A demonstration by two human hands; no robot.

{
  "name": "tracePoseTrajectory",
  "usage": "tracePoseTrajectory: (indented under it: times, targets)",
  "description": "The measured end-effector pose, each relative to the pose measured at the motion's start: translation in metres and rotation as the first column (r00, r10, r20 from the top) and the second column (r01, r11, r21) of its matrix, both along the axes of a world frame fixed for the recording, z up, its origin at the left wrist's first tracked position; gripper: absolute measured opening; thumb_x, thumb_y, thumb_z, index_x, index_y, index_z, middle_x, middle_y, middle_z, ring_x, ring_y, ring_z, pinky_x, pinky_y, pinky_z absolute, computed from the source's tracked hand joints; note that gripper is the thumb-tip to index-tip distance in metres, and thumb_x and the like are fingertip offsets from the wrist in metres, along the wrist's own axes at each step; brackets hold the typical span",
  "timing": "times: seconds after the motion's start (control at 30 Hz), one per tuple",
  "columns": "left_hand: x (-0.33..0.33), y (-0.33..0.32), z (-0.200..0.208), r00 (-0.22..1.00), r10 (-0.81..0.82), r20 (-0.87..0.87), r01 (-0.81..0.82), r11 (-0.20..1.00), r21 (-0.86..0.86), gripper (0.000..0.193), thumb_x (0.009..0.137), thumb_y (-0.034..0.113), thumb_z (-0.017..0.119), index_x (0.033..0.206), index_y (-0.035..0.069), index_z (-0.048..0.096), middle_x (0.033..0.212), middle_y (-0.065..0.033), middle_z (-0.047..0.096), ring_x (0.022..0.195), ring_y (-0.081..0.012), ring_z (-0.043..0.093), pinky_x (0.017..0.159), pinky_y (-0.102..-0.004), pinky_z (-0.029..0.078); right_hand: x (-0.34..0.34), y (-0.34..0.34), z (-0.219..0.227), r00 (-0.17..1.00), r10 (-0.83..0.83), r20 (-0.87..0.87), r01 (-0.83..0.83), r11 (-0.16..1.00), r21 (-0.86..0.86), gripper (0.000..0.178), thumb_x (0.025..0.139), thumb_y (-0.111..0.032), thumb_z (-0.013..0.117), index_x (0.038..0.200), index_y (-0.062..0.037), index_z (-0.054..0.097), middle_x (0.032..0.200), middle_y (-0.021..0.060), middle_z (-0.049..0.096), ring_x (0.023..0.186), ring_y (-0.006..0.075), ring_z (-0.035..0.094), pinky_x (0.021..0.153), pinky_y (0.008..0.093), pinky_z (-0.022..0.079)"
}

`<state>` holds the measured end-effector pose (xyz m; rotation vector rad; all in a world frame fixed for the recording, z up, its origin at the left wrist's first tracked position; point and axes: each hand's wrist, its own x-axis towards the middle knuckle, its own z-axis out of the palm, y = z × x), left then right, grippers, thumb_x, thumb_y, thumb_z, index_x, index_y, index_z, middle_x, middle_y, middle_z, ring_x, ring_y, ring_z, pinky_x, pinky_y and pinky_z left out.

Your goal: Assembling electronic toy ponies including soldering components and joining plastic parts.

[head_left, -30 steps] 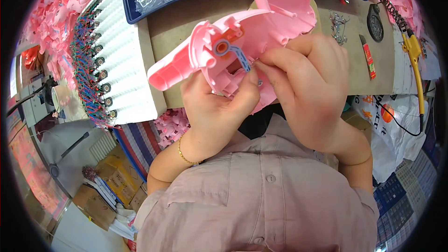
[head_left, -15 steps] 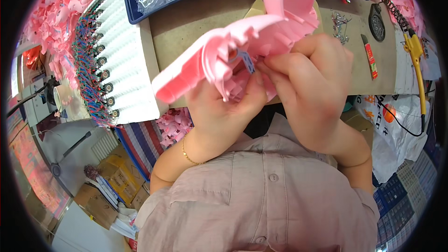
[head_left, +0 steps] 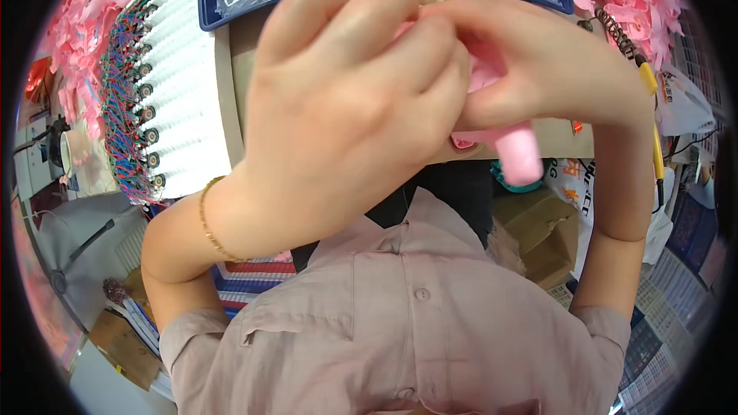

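Observation:
A pink plastic shell is held between my two hands, close in front of my chest and above the table. Most of it is hidden; a rounded end sticks out below the right fingers and a little pink shows between the hands. My left hand is closed, its back toward me and its knuckles by the right fingertips. My right hand curls around the shell from the right, thumb below and fingers above. How the shell's inside lies cannot be seen.
Blue trays of clear plastic pieces line the table's far side. At left, a white ridged tray carries small round speakers with coloured wires. Pink parts are heaped at both sides. A coiled cord hangs at right, above a cardboard box.
Both hands have risen closer to me, and the left has turned its back upward over the shell. The shell, earlier spread wide with its inside showing, is now mostly covered.

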<state>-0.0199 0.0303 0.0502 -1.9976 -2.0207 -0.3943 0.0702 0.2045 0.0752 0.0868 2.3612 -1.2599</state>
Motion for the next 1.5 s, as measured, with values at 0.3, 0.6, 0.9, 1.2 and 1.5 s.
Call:
tracePoseTrajectory:
  times: [0.3, 0.6, 0.9, 1.2, 1.5]
  targets:
    - [0.021, -0.027, -0.09, 0.931, -0.037, 0.364, -0.087, 0.944, 0.318, 0.037, 0.069, 0.009, 0.074, 0.104, 0.004, 0.064, 0.11, -0.0064, 0.061, 0.092, -0.0241, 0.061, 0.074, -0.0311, 0.048, 0.011, 0.003, -0.006, 0.959, -0.228, 0.169, 0.26, 0.945, -0.2, 0.052, 0.076, -0.015, 0.06, 0.123, 0.0041, 0.051, 0.098, 0.0075, 0.061, 0.085, 0.0112, 0.058, 0.076, 0.0253, 0.048]
    - [0.038, -0.039, -0.08, 0.994, 0.097, 0.048, -0.101, 0.992, 0.079, 0.034, 0.081, 0.018, 0.058, 0.113, 0.008, 0.062, 0.114, -0.0092, 0.061, 0.106, -0.0198, 0.054, 0.09, -0.03, 0.039, 0.004, 0.007, -0.004, 0.961, -0.141, 0.238, 0.172, 0.979, -0.114, 0.052, 0.079, -0.021, 0.062, 0.123, 0.0045, 0.05, 0.093, 0.0052, 0.058, 0.081, 0.0095, 0.056, 0.071, 0.0237, 0.047]
    - [0.074, -0.024, -0.053, 0.841, -0.04, -0.539, -0.136, 0.949, -0.283, 0.033, 0.079, 0.012, 0.053, 0.11, 0.006, 0.061, 0.113, -0.0194, 0.063, 0.077, -0.0176, 0.051, 0.061, -0.024, 0.038, 0.006, -0.009, -0.006, 0.975, -0.191, 0.114, 0.197, 0.979, -0.044, 0.052, 0.078, -0.012, 0.062, 0.126, 0.0023, 0.049, 0.103, 0.0077, 0.062, 0.092, 0.0117, 0.059, 0.08, 0.0259, 0.049]
    - [0.053, -0.055, -0.084, 0.977, -0.008, 0.212, 0.021, 0.998, -0.059, 0.039, 0.078, 0.01, 0.054, 0.116, 0.013, 0.059, 0.102, -0.0113, 0.062, 0.073, -0.0192, 0.058, 0.056, -0.0291, 0.046, -0.003, -0.019, -0.027, 0.916, 0.338, -0.216, -0.205, 0.857, 0.472, 0.065, 0.058, -0.015, 0.074, 0.119, -0.0026, 0.055, 0.112, 0.014, 0.059, 0.11, 0.0343, 0.051, 0.101, 0.0413, 0.038]
    - [0.022, -0.085, -0.104, 0.803, 0.232, 0.548, -0.356, 0.925, 0.131, 0.037, 0.07, 0.007, 0.069, 0.106, 0.009, 0.064, 0.096, -0.0031, 0.06, 0.081, -0.02, 0.058, 0.069, -0.0323, 0.046, 0.0, -0.029, -0.027, 0.914, 0.34, -0.222, -0.17, 0.817, 0.551, 0.069, 0.057, -0.017, 0.074, 0.122, -0.0054, 0.055, 0.118, 0.0129, 0.058, 0.113, 0.0359, 0.05, 0.101, 0.0429, 0.038]
